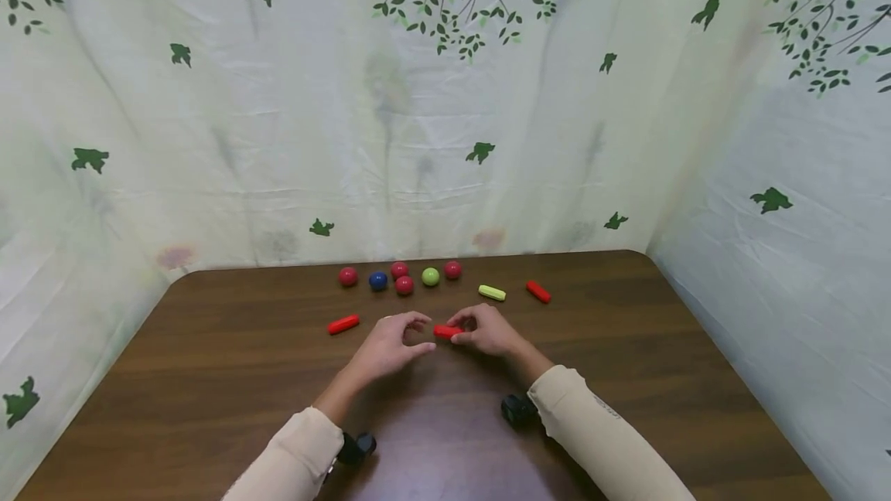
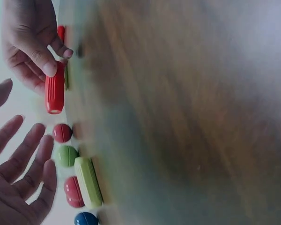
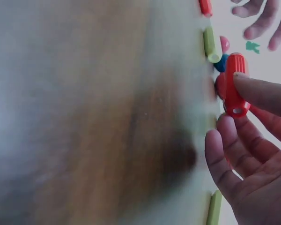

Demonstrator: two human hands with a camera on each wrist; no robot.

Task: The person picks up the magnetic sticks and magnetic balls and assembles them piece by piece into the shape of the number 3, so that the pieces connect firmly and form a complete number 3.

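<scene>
Leaves wide room on the tabletop (image 1: pixel 174 393) outside the left sleeve (image 1: pixel 288 458) and right sleeve (image 1: pixel 612 439), and between the two. Narrows between left hand (image 1: pixel 390 342) and right hand (image 1: pixel 490 329), with a red stick (image 1: pixel 445 331) jutting into the gap. Meets six balls (image 1: pixel 404 285) beyond, a lime stick (image 1: pixel 492 293) and second red stick (image 1: pixel 538 291) rightward, a third red stick (image 1: pixel 343 324) leftward. Stops at the back curtain (image 1: pixel 431 192).

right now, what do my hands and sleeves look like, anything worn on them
The left hand and right hand are ungloved. The sleeves are cream, the right one with a small dark marking. A black device is worn on each side.
</scene>
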